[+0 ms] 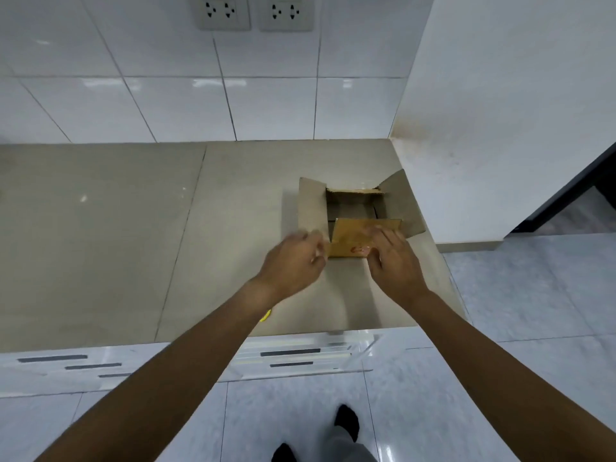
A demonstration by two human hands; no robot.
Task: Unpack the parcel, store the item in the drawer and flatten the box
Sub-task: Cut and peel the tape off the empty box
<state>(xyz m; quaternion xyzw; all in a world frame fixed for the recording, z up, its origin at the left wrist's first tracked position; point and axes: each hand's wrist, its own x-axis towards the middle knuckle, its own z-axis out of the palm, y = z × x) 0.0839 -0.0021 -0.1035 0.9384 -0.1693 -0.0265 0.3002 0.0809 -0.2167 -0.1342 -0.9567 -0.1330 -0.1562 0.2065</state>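
- Cardboard box [358,211] is sitting on the counter [133,228] near its right edge, closer to the back wall than to the front edge, with its top open and its flaps spread.
- The left flap [311,208] is lying folded outward and the right flap [401,201] is angling up and away, while the near flap [356,236] is tilting toward the person; the far flap is standing at the box's back rim.
- The right hand [393,261] is resting on the near flap with fingers spread flat, gripping nothing; judging by this, it is pressing the flap down to clear the opening or to steady the box.
- The left hand [296,261] is blurring beside the near flap's left end; its fingers are curling loosely, and whether they are pinching the cardboard cannot be told.
- The box's long axis is appearing to run left to right, parallel to the counter's front edge, with the mouth facing up.
- What is showing of the inside is looking dark and bare; no item is visible there, though the near part is hidden by the flap.
- Drawers [290,353] with dark handle slots are sitting below the counter's front edge, likely the storage spot.
- A small yellow thing [265,316] is peeking out beside the left forearm, too hidden to identify.
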